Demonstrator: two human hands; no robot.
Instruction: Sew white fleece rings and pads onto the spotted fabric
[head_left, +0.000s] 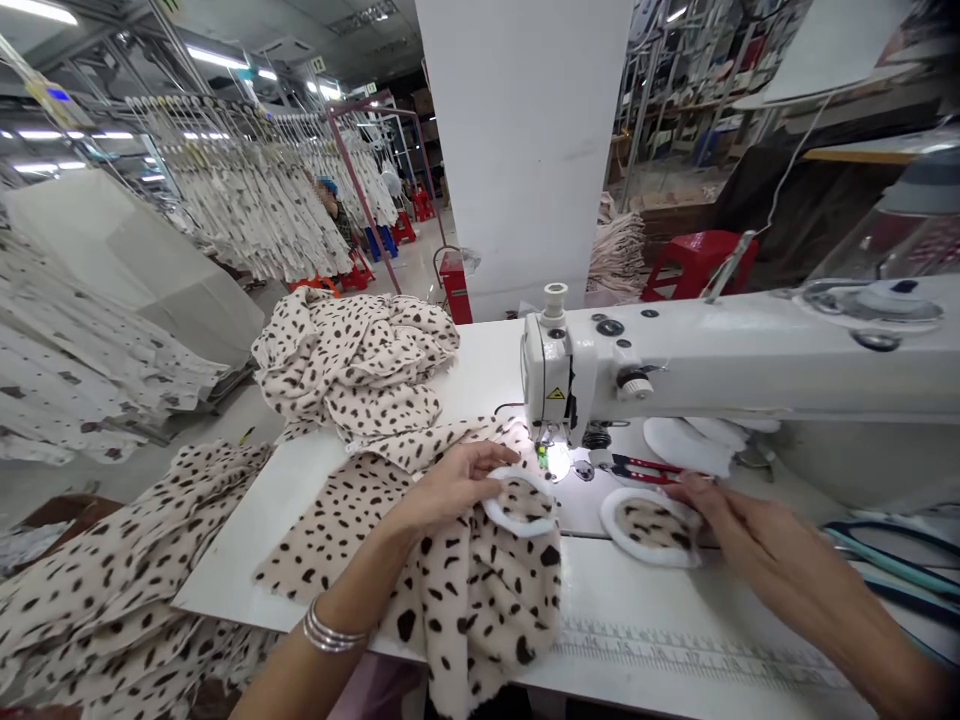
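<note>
My left hand (450, 490) grips a round patch of spotted fabric with a white rim (521, 505), just in front of the lit needle area of a white industrial sewing machine (570, 370). Cream fabric with dark spots (472, 600) lies bunched beneath that hand and hangs over the table's front edge. My right hand (750, 540) holds the right edge of a second white-rimmed round patch (649, 525). Red-handled thread snips (645, 470) lie just beyond that patch. Silver bangles (334, 628) circle my left wrist.
More spotted fabric (352, 360) is heaped on the white sewing table (300, 490) behind my left hand. White round pieces (690, 445) lie under the machine arm. Dark-handled scissors (892, 560) lie at the right. Garments hang on racks behind, with a person (330, 205) among them.
</note>
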